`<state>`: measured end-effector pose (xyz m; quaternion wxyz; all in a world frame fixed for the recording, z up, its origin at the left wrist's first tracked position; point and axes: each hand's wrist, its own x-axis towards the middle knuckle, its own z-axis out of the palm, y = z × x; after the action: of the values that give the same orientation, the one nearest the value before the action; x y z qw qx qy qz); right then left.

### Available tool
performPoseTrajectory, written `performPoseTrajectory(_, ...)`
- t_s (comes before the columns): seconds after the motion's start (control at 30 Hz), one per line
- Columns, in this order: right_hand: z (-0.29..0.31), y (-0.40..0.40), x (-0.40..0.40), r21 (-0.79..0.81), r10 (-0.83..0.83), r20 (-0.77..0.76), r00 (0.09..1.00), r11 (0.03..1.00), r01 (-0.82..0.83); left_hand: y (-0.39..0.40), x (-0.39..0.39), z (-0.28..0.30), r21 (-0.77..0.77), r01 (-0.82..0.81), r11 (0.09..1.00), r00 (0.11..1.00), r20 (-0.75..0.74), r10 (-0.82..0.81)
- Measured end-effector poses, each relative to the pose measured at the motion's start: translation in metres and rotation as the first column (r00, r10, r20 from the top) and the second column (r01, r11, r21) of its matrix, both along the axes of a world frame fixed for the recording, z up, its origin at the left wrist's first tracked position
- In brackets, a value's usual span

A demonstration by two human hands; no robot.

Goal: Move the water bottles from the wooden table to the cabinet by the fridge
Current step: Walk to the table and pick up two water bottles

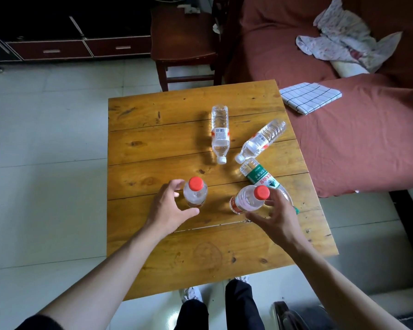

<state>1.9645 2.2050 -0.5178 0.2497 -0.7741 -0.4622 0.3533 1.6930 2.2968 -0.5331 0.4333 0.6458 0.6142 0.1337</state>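
Note:
Several clear water bottles are on the wooden table (pixel 153 144). A red-capped bottle (pixel 195 192) stands upright near the middle; my left hand (pixel 169 208) curls around its left side, fingers apart, barely touching it. A second red-capped bottle (pixel 248 198) tilts to the right; my right hand (pixel 277 215) is spread just beside and under it, fingers near the cap. Behind my right hand lies a green-labelled bottle (pixel 260 176). Two white-capped bottles lie flat farther back, one (pixel 220 134) pointing towards me, the other (pixel 260 140) slanting to the right.
A dark wooden chair (pixel 184 41) stands beyond the table. A low dark cabinet with drawers (pixel 69 47) runs along the far left wall. A red-covered bed (pixel 358 144) borders the table's right side, with a checked cloth (pixel 309 97) on it. Pale tiled floor (pixel 45 144) lies left.

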Motion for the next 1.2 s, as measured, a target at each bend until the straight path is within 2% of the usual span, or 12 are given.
performPoseTrajectory(0.23, -0.011, 0.006, 0.0, 0.062, -0.018, -0.048, 0.999, 0.998, 0.021, 0.0, 0.023, -0.025, 0.187, -0.068, 0.98, 0.991, 0.125, 0.045)
performPoseTrajectory(0.47, -0.02, 0.018, -0.007, 0.1, -0.047, -0.054, 0.997, 0.994, 0.052, 0.002, 0.026, -0.025, 0.214, -0.058, 0.975, 0.995, 0.089, 0.039)
performPoseTrajectory(0.6, -0.019, 0.021, -0.007, 0.125, -0.048, -0.047, 0.998, 0.991, 0.053, -0.005, 0.028, -0.025, 0.22, 0.039, 0.975, 0.998, 0.049, -0.051)
performPoseTrajectory(0.73, -0.022, 0.024, -0.005, 0.147, 0.018, -0.034, 0.999, 0.989, -0.013, -0.016, 0.042, -0.03, 0.244, 0.09, 0.966, 0.993, 0.051, -0.105)
performPoseTrajectory(1.0, -0.033, 0.02, 0.0, 0.183, 0.057, -0.009, 0.998, 0.982, -0.054, -0.029, 0.045, -0.044, 0.25, 0.009, 0.968, 0.994, 0.103, -0.036)
performPoseTrajectory(1.2, -0.046, 0.02, -0.006, 0.196, -0.038, -0.067, 0.997, 0.979, 0.051, -0.036, 0.044, -0.053, 0.271, -0.011, 0.962, 0.996, 0.089, -0.013)
